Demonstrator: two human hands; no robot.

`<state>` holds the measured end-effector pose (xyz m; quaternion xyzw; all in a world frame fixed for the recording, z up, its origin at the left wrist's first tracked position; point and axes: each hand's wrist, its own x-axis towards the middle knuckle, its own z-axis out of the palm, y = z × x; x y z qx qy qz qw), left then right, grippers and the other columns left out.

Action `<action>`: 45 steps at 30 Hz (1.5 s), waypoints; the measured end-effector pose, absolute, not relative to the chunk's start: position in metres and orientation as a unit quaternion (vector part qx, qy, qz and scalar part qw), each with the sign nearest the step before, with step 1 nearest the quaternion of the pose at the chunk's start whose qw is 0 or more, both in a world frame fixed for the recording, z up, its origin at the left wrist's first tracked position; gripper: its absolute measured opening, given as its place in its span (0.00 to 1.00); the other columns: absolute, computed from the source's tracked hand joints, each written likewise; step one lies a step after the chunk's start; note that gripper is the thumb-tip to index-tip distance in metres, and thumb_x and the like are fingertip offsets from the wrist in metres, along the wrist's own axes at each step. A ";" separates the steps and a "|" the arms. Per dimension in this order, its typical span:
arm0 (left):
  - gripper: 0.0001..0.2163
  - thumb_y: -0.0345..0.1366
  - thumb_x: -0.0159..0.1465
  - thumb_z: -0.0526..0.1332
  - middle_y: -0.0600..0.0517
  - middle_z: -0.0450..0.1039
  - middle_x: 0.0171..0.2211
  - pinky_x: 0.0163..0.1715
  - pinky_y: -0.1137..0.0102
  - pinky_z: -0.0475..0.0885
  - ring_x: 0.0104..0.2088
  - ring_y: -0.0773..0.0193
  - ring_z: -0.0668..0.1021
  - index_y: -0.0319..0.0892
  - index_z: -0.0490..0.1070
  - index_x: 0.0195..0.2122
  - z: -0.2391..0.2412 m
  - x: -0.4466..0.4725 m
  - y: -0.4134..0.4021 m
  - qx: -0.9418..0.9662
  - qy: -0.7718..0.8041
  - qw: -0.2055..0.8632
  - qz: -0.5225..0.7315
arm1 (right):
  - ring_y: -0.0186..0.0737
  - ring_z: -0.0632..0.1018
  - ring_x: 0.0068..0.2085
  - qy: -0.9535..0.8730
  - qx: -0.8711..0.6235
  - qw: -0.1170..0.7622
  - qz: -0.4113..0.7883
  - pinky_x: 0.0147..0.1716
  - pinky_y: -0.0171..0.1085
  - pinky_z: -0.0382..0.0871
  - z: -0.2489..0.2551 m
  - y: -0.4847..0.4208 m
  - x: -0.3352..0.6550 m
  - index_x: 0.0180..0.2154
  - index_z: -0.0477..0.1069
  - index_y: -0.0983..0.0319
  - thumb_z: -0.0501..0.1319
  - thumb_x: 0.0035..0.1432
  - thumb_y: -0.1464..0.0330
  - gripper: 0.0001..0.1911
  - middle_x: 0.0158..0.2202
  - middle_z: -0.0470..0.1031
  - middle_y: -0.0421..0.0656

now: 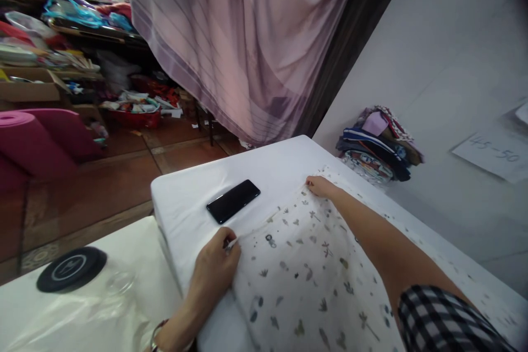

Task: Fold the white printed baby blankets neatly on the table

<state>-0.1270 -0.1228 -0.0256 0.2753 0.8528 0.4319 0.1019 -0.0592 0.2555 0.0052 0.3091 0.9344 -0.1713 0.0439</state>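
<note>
A white cloth [305, 264] printed with small leaves and figures lies over the white-covered table [276, 162]. My left hand [216, 258] pinches its near left corner between thumb and fingers. Farther off, my right hand [324, 186] grips the same far edge near its other end, so the edge runs fairly straight between both hands. Just beyond that edge a black smartphone [233, 201] rests flat, screen up, apart from the cloth. The cloth's lower part drops out of view toward me.
At the left, a black round object [72, 269] sits on a second pale surface [140, 247]. Folded clothes [377, 143] are stacked by the wall at the right. A pink curtain [247, 38] hangs behind the table. Pink rolled mats [37, 143] and a red basket [136, 117] stand on the tiled floor.
</note>
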 end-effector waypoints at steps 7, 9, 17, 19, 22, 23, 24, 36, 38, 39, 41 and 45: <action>0.01 0.34 0.55 0.54 0.59 0.65 0.22 0.25 0.72 0.61 0.21 0.68 0.67 0.45 0.62 0.29 -0.029 -0.127 -0.123 0.283 0.841 0.093 0.451 | 0.38 0.71 0.33 0.932 0.353 0.007 -0.078 0.28 0.32 0.57 0.007 0.241 -0.078 0.38 0.68 0.60 0.52 0.58 0.72 0.07 0.34 0.73 0.45; 0.01 0.33 0.55 0.54 0.59 0.65 0.22 0.25 0.72 0.61 0.21 0.68 0.67 0.45 0.62 0.29 -0.030 -0.127 -0.123 0.283 0.838 0.095 0.456 | 0.39 0.72 0.35 0.929 0.363 -0.001 -0.070 0.28 0.32 0.58 0.003 0.236 -0.084 0.38 0.67 0.60 0.52 0.58 0.72 0.08 0.34 0.74 0.46; 0.02 0.31 0.54 0.53 0.58 0.64 0.22 0.26 0.72 0.61 0.22 0.67 0.66 0.45 0.61 0.28 -0.030 -0.127 -0.123 0.289 0.831 0.086 0.466 | 0.42 0.73 0.40 0.922 0.374 0.001 -0.104 0.34 0.33 0.62 -0.002 0.226 -0.085 0.47 0.66 0.61 0.53 0.54 0.74 0.18 0.38 0.75 0.46; 0.02 0.31 0.54 0.53 0.58 0.64 0.23 0.26 0.72 0.61 0.22 0.67 0.67 0.45 0.60 0.28 -0.031 -0.127 -0.122 0.288 0.832 0.081 0.468 | 0.41 0.73 0.41 0.929 0.346 0.018 -0.132 0.35 0.32 0.63 0.002 0.217 -0.079 0.51 0.66 0.59 0.55 0.52 0.75 0.23 0.38 0.75 0.44; 0.02 0.31 0.54 0.53 0.58 0.64 0.23 0.26 0.72 0.60 0.22 0.67 0.67 0.45 0.61 0.28 -0.030 -0.127 -0.122 0.290 0.830 0.078 0.470 | 0.37 0.74 0.33 0.938 0.281 0.060 -0.194 0.32 0.31 0.64 0.004 0.193 -0.067 0.50 0.68 0.58 0.55 0.50 0.74 0.23 0.33 0.75 0.41; 0.02 0.30 0.54 0.53 0.58 0.64 0.23 0.26 0.72 0.60 0.22 0.67 0.67 0.45 0.61 0.28 -0.030 -0.127 -0.122 0.291 0.830 0.075 0.470 | 0.36 0.74 0.30 0.938 0.260 0.076 -0.216 0.30 0.31 0.64 0.003 0.184 -0.063 0.49 0.69 0.57 0.55 0.51 0.73 0.22 0.31 0.75 0.39; 0.02 0.30 0.54 0.53 0.58 0.64 0.23 0.26 0.72 0.60 0.22 0.67 0.67 0.44 0.61 0.28 -0.029 -0.127 -0.122 0.291 0.830 0.074 0.470 | 0.34 0.73 0.27 0.937 0.241 0.089 -0.237 0.29 0.31 0.64 0.002 0.175 -0.059 0.48 0.70 0.57 0.55 0.51 0.73 0.21 0.29 0.74 0.38; 0.03 0.29 0.54 0.53 0.57 0.63 0.22 0.26 0.72 0.58 0.23 0.67 0.66 0.44 0.61 0.27 -0.023 -0.123 -0.121 0.282 0.835 0.062 0.469 | 0.28 0.70 0.19 0.907 0.186 0.135 -0.354 0.23 0.29 0.65 0.011 0.127 -0.048 0.41 0.69 0.60 0.57 0.51 0.74 0.13 0.24 0.70 0.34; 0.03 0.29 0.55 0.53 0.57 0.63 0.22 0.26 0.72 0.58 0.23 0.67 0.66 0.44 0.61 0.28 -0.024 -0.123 -0.122 0.280 0.837 0.060 0.467 | 0.29 0.70 0.19 0.904 0.195 0.136 -0.356 0.20 0.28 0.64 0.012 0.122 -0.046 0.39 0.68 0.59 0.57 0.51 0.74 0.11 0.23 0.70 0.34; 0.03 0.29 0.55 0.53 0.57 0.64 0.22 0.27 0.72 0.58 0.24 0.67 0.67 0.44 0.61 0.28 -0.025 -0.123 -0.122 0.280 0.838 0.057 0.465 | 0.29 0.70 0.18 0.903 0.204 0.132 -0.354 0.20 0.28 0.63 0.012 0.120 -0.046 0.37 0.68 0.59 0.57 0.51 0.73 0.09 0.23 0.70 0.34; 0.03 0.29 0.55 0.53 0.56 0.64 0.23 0.27 0.71 0.58 0.24 0.66 0.67 0.44 0.62 0.29 -0.026 -0.122 -0.122 0.284 0.840 0.051 0.460 | 0.28 0.70 0.18 0.904 0.228 0.115 -0.342 0.18 0.28 0.62 0.008 0.115 -0.049 0.34 0.67 0.60 0.56 0.53 0.73 0.05 0.22 0.69 0.34; 0.03 0.30 0.55 0.54 0.57 0.65 0.23 0.28 0.72 0.59 0.25 0.66 0.68 0.45 0.62 0.29 -0.025 -0.122 -0.122 0.272 0.847 0.041 0.455 | 0.29 0.71 0.20 0.911 0.271 0.058 -0.305 0.21 0.28 0.62 -0.003 0.106 -0.065 0.34 0.65 0.60 0.52 0.57 0.73 0.05 0.23 0.69 0.35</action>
